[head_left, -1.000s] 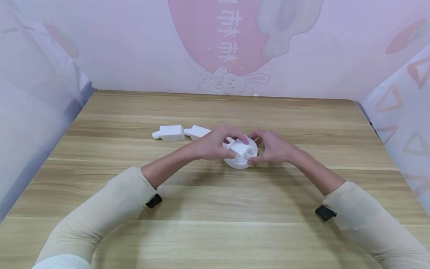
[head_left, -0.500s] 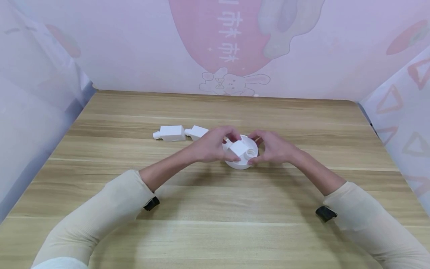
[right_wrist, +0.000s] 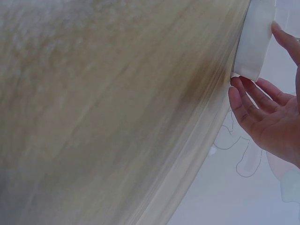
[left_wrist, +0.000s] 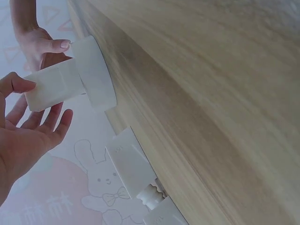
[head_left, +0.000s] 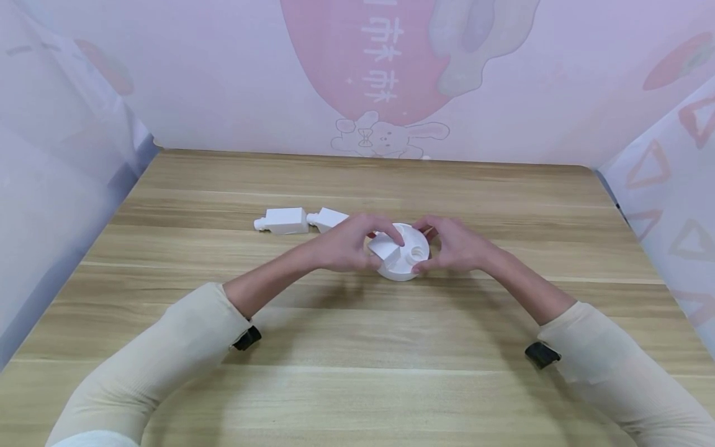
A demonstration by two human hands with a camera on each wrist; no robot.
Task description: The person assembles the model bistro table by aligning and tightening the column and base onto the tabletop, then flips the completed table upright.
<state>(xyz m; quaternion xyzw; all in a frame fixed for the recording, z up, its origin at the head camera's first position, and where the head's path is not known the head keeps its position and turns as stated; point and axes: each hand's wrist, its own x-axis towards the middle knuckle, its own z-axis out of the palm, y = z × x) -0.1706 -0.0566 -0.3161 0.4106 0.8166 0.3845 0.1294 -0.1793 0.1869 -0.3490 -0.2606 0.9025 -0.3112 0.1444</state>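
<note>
A white round base (head_left: 403, 270) with a raised threaded ring on top sits on the wooden table, between my hands. My left hand (head_left: 353, 242) holds a white rectangular block (head_left: 384, 247) at the base's left part, thumb on one side and fingers around the other. The left wrist view shows this block (left_wrist: 54, 84) reaching the face of the round base (left_wrist: 93, 70); whether they are joined is hidden. On the base's right side, my right hand (head_left: 455, 245) grips the rim with thumb and fingers. In the right wrist view its fingers touch the base's edge (right_wrist: 253, 42).
Two similar white blocks with threaded necks lie on the table to the left: one block (head_left: 286, 221) and a second block (head_left: 328, 219), nearly end to end. The wooden table (head_left: 357, 372) meets a printed cloth wall (head_left: 223, 93) at the back.
The white block in my left hand has shifted left over the round base and turned a little, and the left fingers have changed their hold. My right hand and the base stay put.
</note>
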